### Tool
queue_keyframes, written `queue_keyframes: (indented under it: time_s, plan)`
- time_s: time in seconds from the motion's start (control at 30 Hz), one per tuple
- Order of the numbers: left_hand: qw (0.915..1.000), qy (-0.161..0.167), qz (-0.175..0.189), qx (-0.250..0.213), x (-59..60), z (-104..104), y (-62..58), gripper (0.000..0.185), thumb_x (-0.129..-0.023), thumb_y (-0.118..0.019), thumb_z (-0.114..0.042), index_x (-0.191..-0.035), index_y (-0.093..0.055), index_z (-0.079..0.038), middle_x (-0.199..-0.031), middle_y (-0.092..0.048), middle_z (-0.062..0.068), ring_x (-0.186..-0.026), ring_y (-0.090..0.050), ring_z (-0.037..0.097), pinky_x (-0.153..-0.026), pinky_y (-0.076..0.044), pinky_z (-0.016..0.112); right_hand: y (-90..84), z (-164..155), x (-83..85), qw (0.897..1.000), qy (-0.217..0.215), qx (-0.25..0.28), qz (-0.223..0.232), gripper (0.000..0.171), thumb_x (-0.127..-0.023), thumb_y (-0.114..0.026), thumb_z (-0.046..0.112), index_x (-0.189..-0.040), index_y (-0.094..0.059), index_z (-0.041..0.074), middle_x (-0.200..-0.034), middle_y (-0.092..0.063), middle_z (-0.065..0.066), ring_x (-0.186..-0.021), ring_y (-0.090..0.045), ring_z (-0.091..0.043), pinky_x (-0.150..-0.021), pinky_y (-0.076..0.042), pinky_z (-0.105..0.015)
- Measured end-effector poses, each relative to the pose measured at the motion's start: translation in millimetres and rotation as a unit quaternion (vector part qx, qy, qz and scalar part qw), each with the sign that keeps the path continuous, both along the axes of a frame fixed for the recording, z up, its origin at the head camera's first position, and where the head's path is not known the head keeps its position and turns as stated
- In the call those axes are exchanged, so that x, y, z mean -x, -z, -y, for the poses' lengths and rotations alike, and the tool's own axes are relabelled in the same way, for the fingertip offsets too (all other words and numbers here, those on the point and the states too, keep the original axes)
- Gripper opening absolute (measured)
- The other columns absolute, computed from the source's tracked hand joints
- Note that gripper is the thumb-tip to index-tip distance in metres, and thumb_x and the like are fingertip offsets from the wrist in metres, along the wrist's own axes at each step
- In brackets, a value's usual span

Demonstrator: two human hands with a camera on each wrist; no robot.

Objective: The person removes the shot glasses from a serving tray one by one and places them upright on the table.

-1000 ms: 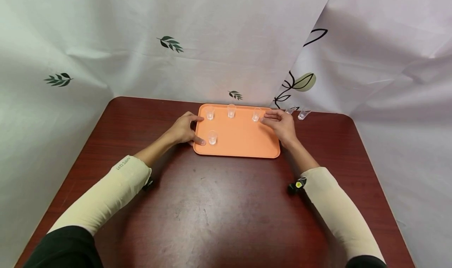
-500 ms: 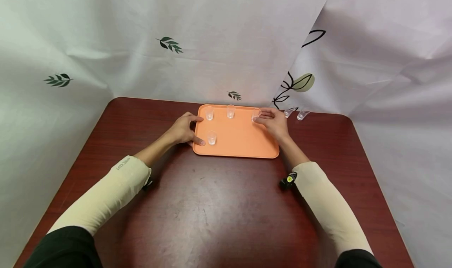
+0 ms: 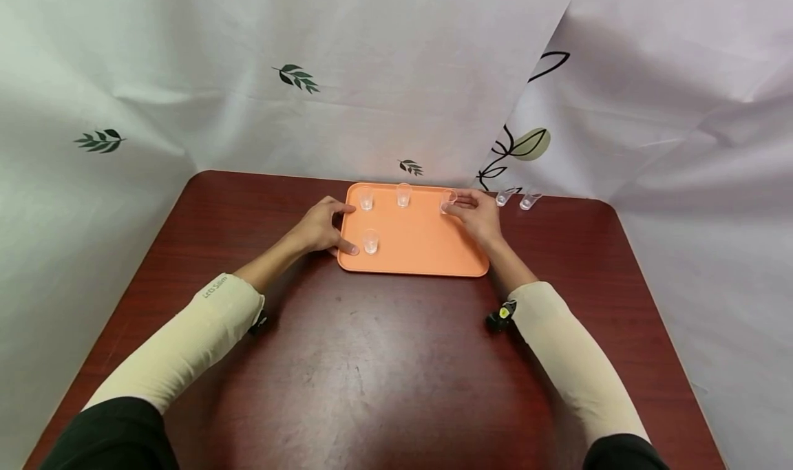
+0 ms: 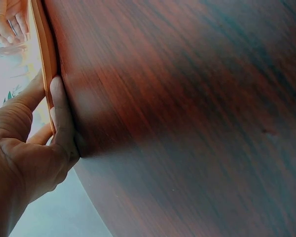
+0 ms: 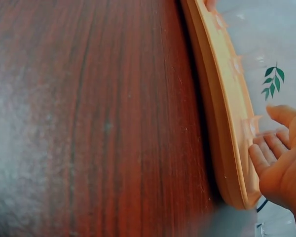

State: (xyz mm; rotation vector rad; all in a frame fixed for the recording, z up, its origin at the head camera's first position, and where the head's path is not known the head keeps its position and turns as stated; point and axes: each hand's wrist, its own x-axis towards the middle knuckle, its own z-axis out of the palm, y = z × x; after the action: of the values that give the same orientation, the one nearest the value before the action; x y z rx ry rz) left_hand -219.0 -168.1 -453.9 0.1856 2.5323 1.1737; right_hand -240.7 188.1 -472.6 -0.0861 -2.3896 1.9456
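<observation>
We see a dark red wood-grain table (image 3: 384,360) with rounded corners, glossy enough to catch a pale sheen, backed by white cloth (image 3: 372,78) printed with small green leaf sprigs and hanging in soft folds. Toward the far edge of the table lies an orange tray (image 3: 421,250) — flat, matte plastic, a rounded rectangle with a low raised rim.

The left hand (image 3: 319,226) grips the tray's left rim, thumb on top and fingers curled under the edge. The right hand (image 3: 477,215) rests at the tray's far right corner, its fingertips pinching a clear cup (image 3: 447,201) that stands there.

Three more clear cups, small and ribbed-looking, stand on the tray: one at the far left (image 3: 366,199), one at the far middle (image 3: 403,195), one near the left rim (image 3: 370,241). Two others (image 3: 515,198) lie tipped on the table just right of the tray.

Against half a second ago — little differs; the right forearm has drawn slightly inward, while both hands keep their places.
</observation>
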Motion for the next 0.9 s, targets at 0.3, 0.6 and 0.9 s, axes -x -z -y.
queue_keyframes:
  time_s: [0.3,0.6,0.9]
  plan:
    - [1.0,0.003,0.001,-0.002,0.0,-0.9,-1.3,0.101,-0.074,-0.107,-0.005,-0.162,-0.058,-0.002,-0.157,-0.046,0.022,-0.092,-0.069,0.031,-0.059,-0.072,0.035,0.6,2.1,-4.4,1.0,0.007,0.015,0.001,0.041,-0.094,-0.09,0.004,-0.13,-0.075,-0.01,-0.112,-0.077,-0.006,-0.1,-0.071,-0.004,-0.086,-0.064,-0.01]
    - [1.0,-0.002,0.007,-0.002,-0.6,-0.6,-2.1,0.102,-0.074,-0.107,-0.003,-0.163,-0.058,-0.002,-0.157,-0.046,0.021,-0.091,-0.069,0.031,-0.06,-0.072,0.036,0.8,-1.6,-13.0,1.0,-0.004,0.009,-0.005,0.042,-0.094,-0.09,0.005,-0.131,-0.075,-0.009,-0.107,-0.076,0.003,-0.099,-0.071,-0.003,-0.086,-0.063,-0.01]
    - [1.0,0.001,0.006,-0.005,-0.4,-1.4,-1.8,0.102,-0.074,-0.107,-0.004,-0.163,-0.058,-0.002,-0.157,-0.045,0.022,-0.09,-0.069,0.031,-0.059,-0.072,0.036,3.7,-10.2,-23.1,1.0,-0.013,0.01,-0.024,0.042,-0.093,-0.09,0.002,-0.131,-0.075,-0.011,-0.108,-0.081,0.0,-0.094,-0.074,0.001,-0.087,-0.065,-0.01]
